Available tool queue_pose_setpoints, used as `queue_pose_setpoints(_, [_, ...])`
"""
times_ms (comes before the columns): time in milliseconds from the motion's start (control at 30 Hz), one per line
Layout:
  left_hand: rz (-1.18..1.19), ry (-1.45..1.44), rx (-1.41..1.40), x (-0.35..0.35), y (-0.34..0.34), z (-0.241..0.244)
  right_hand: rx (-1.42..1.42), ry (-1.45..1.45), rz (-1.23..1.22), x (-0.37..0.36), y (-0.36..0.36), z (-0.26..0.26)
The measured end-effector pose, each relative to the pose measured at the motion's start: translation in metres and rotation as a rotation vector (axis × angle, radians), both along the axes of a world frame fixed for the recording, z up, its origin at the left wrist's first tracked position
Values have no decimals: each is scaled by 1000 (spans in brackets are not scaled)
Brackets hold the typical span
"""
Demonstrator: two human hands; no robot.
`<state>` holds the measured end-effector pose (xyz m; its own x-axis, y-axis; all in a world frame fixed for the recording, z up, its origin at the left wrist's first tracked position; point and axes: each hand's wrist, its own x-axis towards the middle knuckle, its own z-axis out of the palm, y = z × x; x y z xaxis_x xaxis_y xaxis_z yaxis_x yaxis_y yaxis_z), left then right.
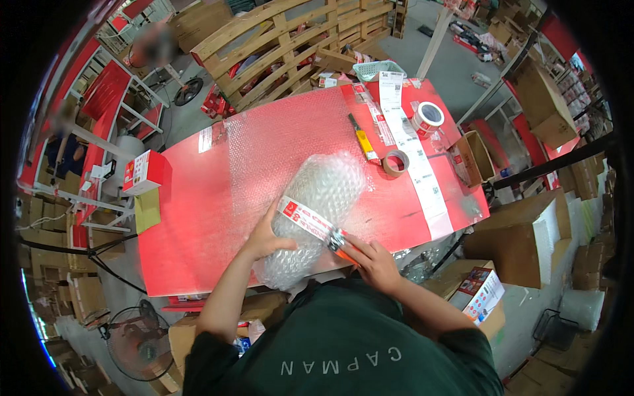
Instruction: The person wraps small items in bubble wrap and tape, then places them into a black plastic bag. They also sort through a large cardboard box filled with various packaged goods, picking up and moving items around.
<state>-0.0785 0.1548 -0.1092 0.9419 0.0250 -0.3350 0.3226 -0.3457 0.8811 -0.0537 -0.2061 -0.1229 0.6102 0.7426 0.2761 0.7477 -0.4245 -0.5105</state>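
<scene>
A bundle of bubble wrap (322, 185) lies at a slant on the red table (198, 198), close to my body. Across its middle runs a white packing tape strip (308, 218) with red print. My left hand (270, 237) presses on the bundle's left side, its thumb and fingers spread around it. In my right hand (374, 260) is an orange-handled tape dispenser (342, 246), its head against the bundle's right side where the strip ends. What the bubble wrap encloses cannot be made out.
A yellow utility knife (365, 143), a brown tape roll (396, 163), a white tape roll (428, 120) and a long label strip (413, 158) lie on the table's right side. A red-and-white box (143, 173) stands at the left edge. A wooden pallet (292, 44) leans beyond.
</scene>
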Motion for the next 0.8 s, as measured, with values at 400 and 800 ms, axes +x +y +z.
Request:
queue_pose_setpoints(400, [198, 127, 961, 0, -23, 32, -143, -39, 172, 62, 41, 24])
queue_pose_setpoints(800, [236, 47, -378, 15, 110, -4, -407, 501, 396, 173, 178, -42])
